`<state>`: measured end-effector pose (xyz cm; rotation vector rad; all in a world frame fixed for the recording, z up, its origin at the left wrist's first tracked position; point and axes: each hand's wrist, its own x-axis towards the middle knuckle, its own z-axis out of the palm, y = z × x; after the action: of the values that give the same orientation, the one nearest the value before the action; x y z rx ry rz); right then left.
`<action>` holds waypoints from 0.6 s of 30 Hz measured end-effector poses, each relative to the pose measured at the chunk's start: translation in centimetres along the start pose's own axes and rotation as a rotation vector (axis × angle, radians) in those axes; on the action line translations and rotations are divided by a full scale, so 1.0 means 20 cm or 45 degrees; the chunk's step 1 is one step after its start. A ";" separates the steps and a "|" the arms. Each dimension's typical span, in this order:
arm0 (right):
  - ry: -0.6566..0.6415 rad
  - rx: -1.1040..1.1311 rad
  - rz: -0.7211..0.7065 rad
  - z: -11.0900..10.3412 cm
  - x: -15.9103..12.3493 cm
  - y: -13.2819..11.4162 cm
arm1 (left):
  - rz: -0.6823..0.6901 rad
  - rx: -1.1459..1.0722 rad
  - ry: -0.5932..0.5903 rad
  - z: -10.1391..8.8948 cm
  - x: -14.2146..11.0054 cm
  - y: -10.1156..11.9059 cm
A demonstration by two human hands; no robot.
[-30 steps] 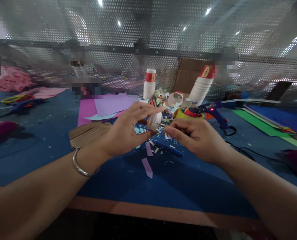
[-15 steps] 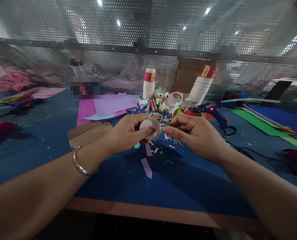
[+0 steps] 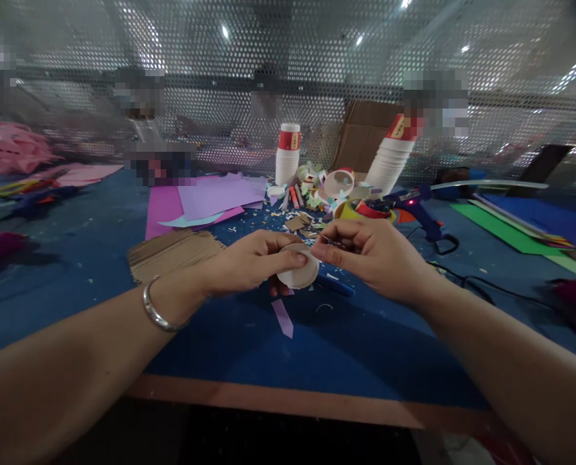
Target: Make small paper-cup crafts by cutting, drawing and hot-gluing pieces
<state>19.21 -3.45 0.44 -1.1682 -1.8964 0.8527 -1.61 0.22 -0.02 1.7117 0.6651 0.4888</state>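
My left hand (image 3: 254, 263) is closed around a small white paper cup (image 3: 299, 272), held on its side with the round bottom facing me, just above the blue table top (image 3: 210, 342). My right hand (image 3: 370, 257) is closed in a pinch right beside the cup's rim, gripping a thin dark object I cannot make out. A silver bangle (image 3: 155, 310) sits on my left wrist. Paper scraps and a lilac strip (image 3: 283, 318) lie under the hands.
Two stacks of white paper cups with red bands (image 3: 288, 155) (image 3: 392, 161) stand at the back beside a cardboard box (image 3: 363, 135). A blue glue gun (image 3: 421, 210) with its cable lies to the right. Purple sheets (image 3: 205, 200), a corrugated cardboard piece (image 3: 172, 252) and green and blue sheets (image 3: 511, 232) surround the work spot.
My left hand went from open fingers to gripping the white cup and lowered it toward the table. My right hand stayed pinched and came up against the cup's rim.
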 end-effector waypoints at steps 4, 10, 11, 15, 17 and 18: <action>-0.019 -0.008 -0.016 0.01 0.00 0.00 | -0.045 0.018 0.009 0.00 0.00 0.00; -0.034 -0.020 -0.009 0.02 0.00 0.02 | -0.065 0.037 0.039 0.01 -0.01 0.01; -0.035 -0.020 -0.012 0.02 0.00 0.02 | -0.071 0.042 0.041 0.01 -0.01 0.02; -0.044 0.028 -0.012 0.01 0.00 0.01 | -0.071 0.066 0.055 0.01 -0.01 0.03; -0.061 0.044 -0.013 0.01 0.00 0.00 | -0.050 0.076 0.038 0.01 -0.01 0.02; -0.073 0.052 -0.011 0.01 0.00 0.00 | -0.035 0.084 0.023 0.01 -0.01 0.02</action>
<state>19.04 -3.48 0.26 -1.1215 -1.9203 0.9250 -1.59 -0.05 0.38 1.7598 0.7239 0.4681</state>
